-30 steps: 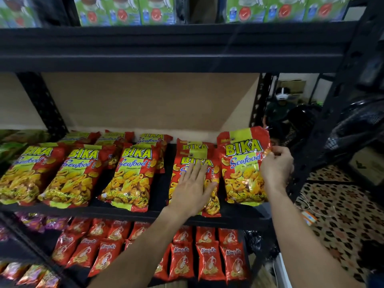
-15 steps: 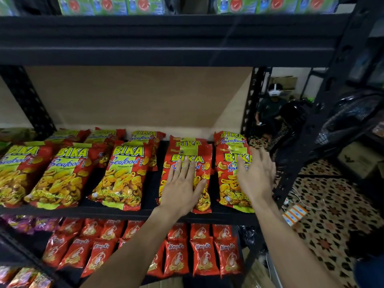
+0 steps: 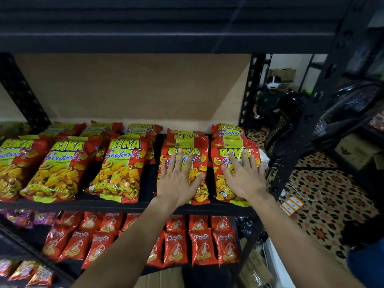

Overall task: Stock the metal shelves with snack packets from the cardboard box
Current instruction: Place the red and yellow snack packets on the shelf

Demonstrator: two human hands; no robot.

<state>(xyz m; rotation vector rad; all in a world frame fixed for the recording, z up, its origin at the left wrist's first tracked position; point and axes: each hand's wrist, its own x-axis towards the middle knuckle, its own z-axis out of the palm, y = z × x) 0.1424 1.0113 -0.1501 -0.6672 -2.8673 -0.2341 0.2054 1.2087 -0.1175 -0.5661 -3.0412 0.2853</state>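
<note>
Red and yellow BIKA Seafood snack packets lie in rows on the middle black metal shelf (image 3: 116,206). My left hand (image 3: 178,179) lies flat with spread fingers on one packet (image 3: 199,148) right of centre. My right hand (image 3: 242,177) presses flat on the rightmost packet (image 3: 218,183), which lies by the shelf's right post. More BIKA packets (image 3: 122,169) fill the shelf to the left. The top of a cardboard box (image 3: 160,279) shows at the bottom, below my arms.
Small red snack packets (image 3: 199,246) fill the lower shelf. A black upright post (image 3: 307,121) borders the shelf on the right. Beyond it a person with a headset (image 3: 270,96) sits on a patterned tile floor (image 3: 324,196). Black bags and cardboard boxes stand at right.
My right hand held a BIKA packet upright, laid it down on the shelf's right end and now presses it flat. My left hand stayed flat on its packet.
</note>
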